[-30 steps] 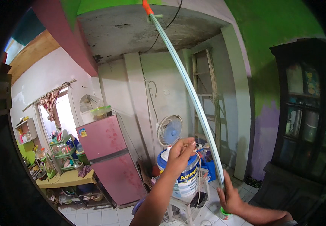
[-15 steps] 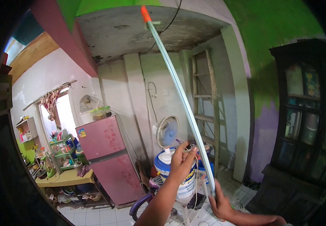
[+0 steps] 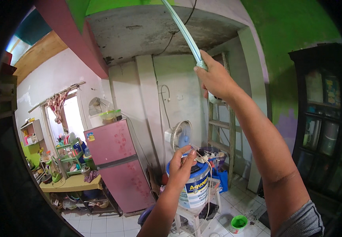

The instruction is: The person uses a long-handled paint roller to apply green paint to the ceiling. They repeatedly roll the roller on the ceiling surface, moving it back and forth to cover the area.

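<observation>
In the head view, the right hand (image 3: 218,81) is raised above the ladder's upper rungs, its fingers wrapped firmly around the lower part of a pale striped pole (image 3: 183,31). The pole slants up and to the left, and its upper end lies out of view, so whether it meets anything cannot be told. The left hand (image 3: 181,168) is half curled, thumb and fingertips close together, in front of a fan (image 3: 182,138); a thin pale cord (image 3: 210,177) passes by its fingertips, though whether they pinch it is unclear. The cord hangs down the side of a bucket (image 3: 194,197), which stands on a white stool (image 3: 197,223), close to its front corner. A green tub (image 3: 237,230) sits on the floor to the right of the stool's right edge. As for progress, the pole is up off the floor and seems to be in mid-handling, not yet set down; the cord appears unsecured, hanging loose over the stool's edge.
</observation>
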Available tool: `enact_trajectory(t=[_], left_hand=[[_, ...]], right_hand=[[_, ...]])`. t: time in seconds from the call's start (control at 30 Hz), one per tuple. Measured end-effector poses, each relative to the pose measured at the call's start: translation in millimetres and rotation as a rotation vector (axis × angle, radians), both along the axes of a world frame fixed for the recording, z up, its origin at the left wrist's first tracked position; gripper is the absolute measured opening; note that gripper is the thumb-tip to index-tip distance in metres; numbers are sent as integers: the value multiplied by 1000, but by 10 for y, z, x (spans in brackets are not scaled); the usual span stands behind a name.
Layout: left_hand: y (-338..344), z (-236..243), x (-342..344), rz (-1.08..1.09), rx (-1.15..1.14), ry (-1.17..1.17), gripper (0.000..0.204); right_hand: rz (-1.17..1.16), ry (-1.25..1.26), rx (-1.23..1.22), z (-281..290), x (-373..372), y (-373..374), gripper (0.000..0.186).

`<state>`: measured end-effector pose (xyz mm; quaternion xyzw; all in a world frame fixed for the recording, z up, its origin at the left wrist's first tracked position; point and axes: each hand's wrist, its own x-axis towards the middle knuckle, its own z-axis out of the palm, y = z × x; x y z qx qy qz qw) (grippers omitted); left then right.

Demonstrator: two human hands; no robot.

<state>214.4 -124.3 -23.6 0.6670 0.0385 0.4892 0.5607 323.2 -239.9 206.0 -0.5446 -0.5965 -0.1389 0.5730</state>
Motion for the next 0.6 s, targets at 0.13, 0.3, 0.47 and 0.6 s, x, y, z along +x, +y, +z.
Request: enact_trajectory(t=[0.13, 0.3, 0.47, 0.6], left_hand=[[69, -28, 104, -67, -11, -13, 44], [40, 53, 275, -153, -52, 6, 45], [-141, 171, 503, -191, -76, -13, 53], [-288, 218, 696, -258, -98, -19, 52]], right_hand=[[-4, -5, -40, -366, -29, -221, 58], [-72, -5, -101, -1650, 194, -537, 63], [-124, 8, -246, -2917, 201, -1170, 70], [-141, 91, -378, -3976, 288, -1694, 72]])
